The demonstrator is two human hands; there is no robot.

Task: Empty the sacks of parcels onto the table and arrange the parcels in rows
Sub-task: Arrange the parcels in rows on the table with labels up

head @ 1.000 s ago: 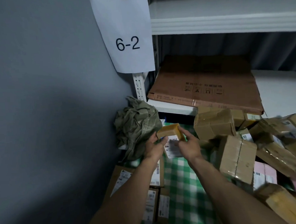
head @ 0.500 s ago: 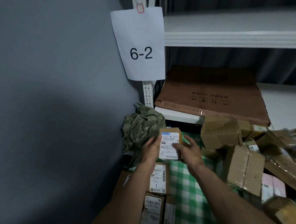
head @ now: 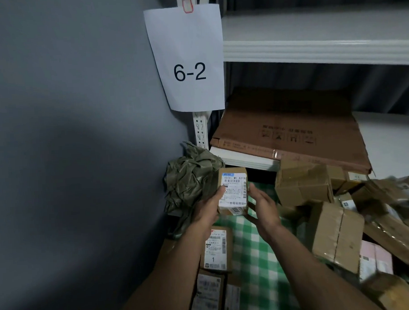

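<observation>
While the small labelled parcel [head: 232, 192] is held above the green checked cloth of the desk [head: 256, 258], sorting is judged to be partly complete. One sack [head: 190, 181] lies crumpled and apparently emptied in the corner against the wall. A short row of labelled parcels [head: 215, 253] lies flat along the left edge of the desk, label side up. To the right, a loose heap of brown boxes [head: 335, 233] remains unsorted, so most of the arranging is left to do.

The left hand [head: 207, 210] grips the left edge of the held parcel, thumb on the label. The right hand [head: 264, 209] is open, fingers extended beside the right edge; contact cannot be confirmed.

The held parcel faces the camera with its label readable. Its long axis runs away from the person, in line with the row below
</observation>
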